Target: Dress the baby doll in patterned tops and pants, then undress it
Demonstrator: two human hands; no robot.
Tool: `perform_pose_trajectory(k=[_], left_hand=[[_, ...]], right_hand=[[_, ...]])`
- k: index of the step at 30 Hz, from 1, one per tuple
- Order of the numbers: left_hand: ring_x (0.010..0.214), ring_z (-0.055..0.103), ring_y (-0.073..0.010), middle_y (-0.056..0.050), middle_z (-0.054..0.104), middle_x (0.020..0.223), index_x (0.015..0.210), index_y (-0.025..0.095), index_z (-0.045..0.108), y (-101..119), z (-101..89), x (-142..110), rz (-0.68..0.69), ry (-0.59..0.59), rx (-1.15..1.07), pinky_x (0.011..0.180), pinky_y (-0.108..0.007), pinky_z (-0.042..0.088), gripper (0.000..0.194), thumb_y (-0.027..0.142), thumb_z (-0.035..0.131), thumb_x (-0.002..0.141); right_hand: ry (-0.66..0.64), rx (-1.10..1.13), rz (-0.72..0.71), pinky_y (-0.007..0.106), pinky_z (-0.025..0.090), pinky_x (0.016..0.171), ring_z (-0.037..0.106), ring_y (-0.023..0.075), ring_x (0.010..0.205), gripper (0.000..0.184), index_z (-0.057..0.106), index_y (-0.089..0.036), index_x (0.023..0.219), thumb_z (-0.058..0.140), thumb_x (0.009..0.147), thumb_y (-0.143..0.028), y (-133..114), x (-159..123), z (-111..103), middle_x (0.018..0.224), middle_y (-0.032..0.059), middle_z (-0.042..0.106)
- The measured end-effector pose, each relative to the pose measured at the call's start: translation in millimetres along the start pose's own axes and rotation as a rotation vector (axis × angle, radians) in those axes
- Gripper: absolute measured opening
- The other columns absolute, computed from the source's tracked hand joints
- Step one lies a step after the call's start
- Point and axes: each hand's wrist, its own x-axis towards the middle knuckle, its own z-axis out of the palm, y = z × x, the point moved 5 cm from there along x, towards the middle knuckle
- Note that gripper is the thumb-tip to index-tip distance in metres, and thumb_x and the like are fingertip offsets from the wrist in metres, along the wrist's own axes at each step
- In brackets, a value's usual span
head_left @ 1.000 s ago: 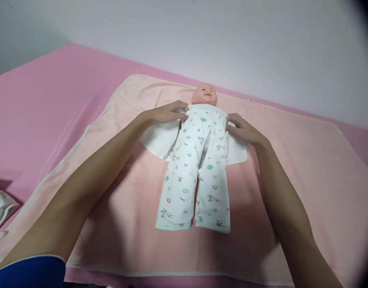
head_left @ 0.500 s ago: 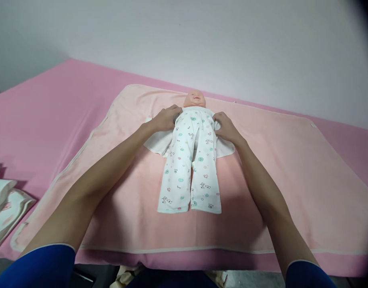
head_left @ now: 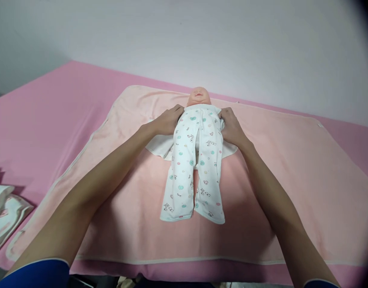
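Observation:
A baby doll (head_left: 198, 96) lies on its back on a peach blanket (head_left: 135, 224), only its head showing. White printed baby trousers (head_left: 184, 172) cover its body, with the waistband up near the chin and both legs pointing toward me. At the left end of the waistband, my left hand (head_left: 170, 120) is closed on the trousers, its fingertips partly hidden. My right hand (head_left: 231, 126) grips the other end of the waistband. A white garment (head_left: 159, 147) spreads out beneath the trousers on both sides.
Folded white cloths (head_left: 8, 218) with pink print lie at the left edge. The blanket rests on a pink-covered table (head_left: 60, 108), with a pale wall (head_left: 184, 44) right behind it.
The trousers have shifted slightly right, and their leg ends sit a little lower and farther apart. Both hands keep their grip on the waistband.

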Motion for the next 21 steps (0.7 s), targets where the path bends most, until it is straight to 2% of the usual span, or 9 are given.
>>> perform_pose_trajectory(k=[3, 7, 10, 14, 18, 21], left_hand=[[0.116, 0.065, -0.0392, -0.018, 0.063, 0.127, 0.108, 0.025, 0.052, 2.6, 0.3, -1.5, -0.046, -0.026, 0.069, 0.091, -0.051, 0.05, 0.029, 0.045, 0.066, 0.092], [0.105, 0.066, -0.036, -0.015, 0.066, 0.123, 0.104, 0.026, 0.051, 3.2, -2.7, -3.2, -0.138, 0.031, 0.058, 0.092, -0.05, 0.049, 0.028, 0.043, 0.067, 0.091], [0.1, 0.064, -0.0335, -0.012, 0.067, 0.116, 0.102, 0.026, 0.049, 4.5, -6.5, -3.7, -0.17, 0.099, 0.034, 0.09, -0.048, 0.049, 0.029, 0.044, 0.068, 0.091], [0.1, 0.064, -0.0325, -0.013, 0.068, 0.121, 0.103, 0.027, 0.049, 6.6, -7.6, -3.7, -0.173, 0.128, 0.031, 0.092, -0.048, 0.049, 0.031, 0.046, 0.071, 0.091], [0.11, 0.066, -0.035, -0.015, 0.068, 0.131, 0.106, 0.026, 0.054, -3.3, -6.2, -2.4, -0.166, 0.078, -0.016, 0.101, -0.051, 0.05, 0.034, 0.041, 0.074, 0.083], [0.131, 0.064, -0.0363, -0.015, 0.067, 0.139, 0.111, 0.024, 0.06, -12.5, -8.6, -1.8, -0.125, -0.043, -0.167, 0.116, -0.052, 0.049, 0.04, 0.038, 0.074, 0.076]], right_hand=[[-0.054, 0.012, 0.02, 0.054, 0.05, 0.108, 0.056, 0.035, 0.122, 0.047, 0.05, -0.027, 0.11, 0.083, 0.082, -0.047, -3.2, -2.6, -3.3, 0.131, 0.0116, 0.055], [-0.135, 0.049, 0.043, 0.054, 0.051, 0.109, 0.055, 0.0344, 0.121, 0.054, 0.049, -0.028, 0.113, 0.086, 0.08, -0.049, -5.5, -6.4, -1.8, 0.131, 0.011, 0.052], [-0.067, 0.036, 0.046, 0.053, 0.052, 0.103, 0.055, 0.0342, 0.118, 0.044, 0.048, -0.027, 0.108, 0.08, 0.084, -0.046, -7.7, -6.0, 1.4, 0.125, 0.0108, 0.054], [0.052, -0.069, 0.088, 0.053, 0.052, 0.095, 0.057, 0.0334, 0.109, 0.026, 0.048, -0.027, 0.102, 0.069, 0.09, -0.037, -9.8, -5.8, 7.1, 0.119, 0.0114, 0.058], [0.06, -0.079, 0.111, 0.057, 0.053, 0.101, 0.06, 0.0344, 0.11, 0.02, 0.054, -0.027, 0.103, 0.066, 0.087, -0.03, -5.7, -7.0, 7.2, 0.124, 0.0128, 0.061], [-0.035, 0.056, 0.114, 0.06, 0.048, 0.118, 0.06, 0.0368, 0.128, 0.022, 0.062, -0.026, 0.101, 0.072, 0.082, -0.031, 1.7, -6.7, 1.6, 0.134, 0.0137, 0.062]])
